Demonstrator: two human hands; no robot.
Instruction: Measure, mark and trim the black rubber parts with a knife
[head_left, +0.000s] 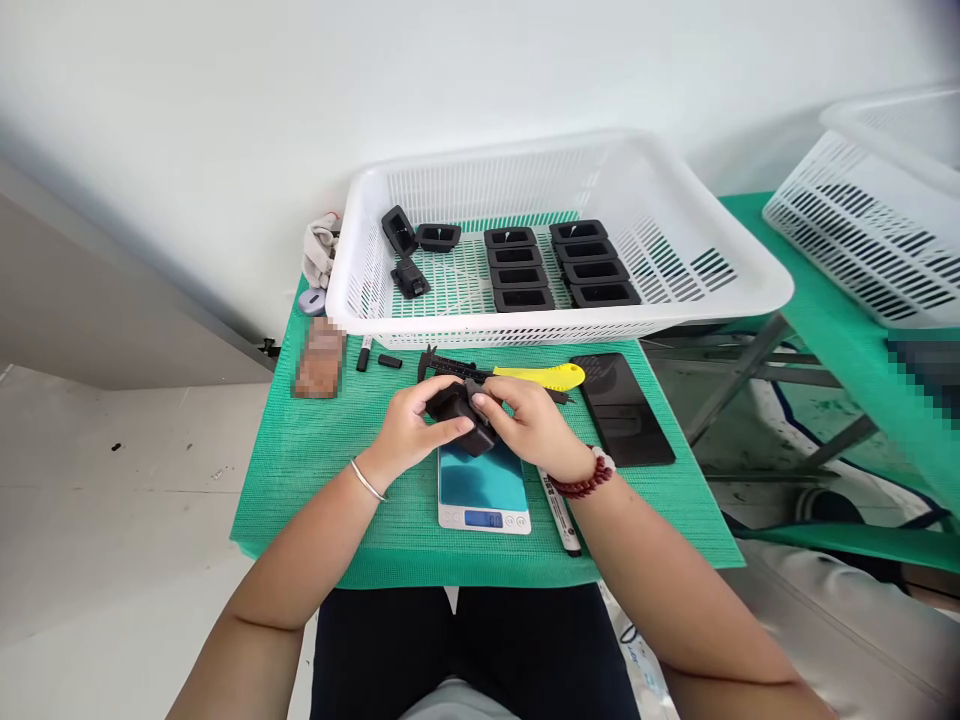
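Both hands grip one black molded part, held just above a small digital scale. My left hand has its fingers and thumb wrapped on the part's left side. My right hand closes on its right upper edge, thumb pressed on top. The scale's blue-lit display appears to read zero. Behind the hands lie a black caliper and a yellow-handled tool, both partly covered. A white marker lies right of the scale, under my right wrist.
A white plastic basket at the back holds several black parts, some in two stacked rows. A dark phone-like slab lies at right. A small marker and a black cap lie left. Another basket stands far right.
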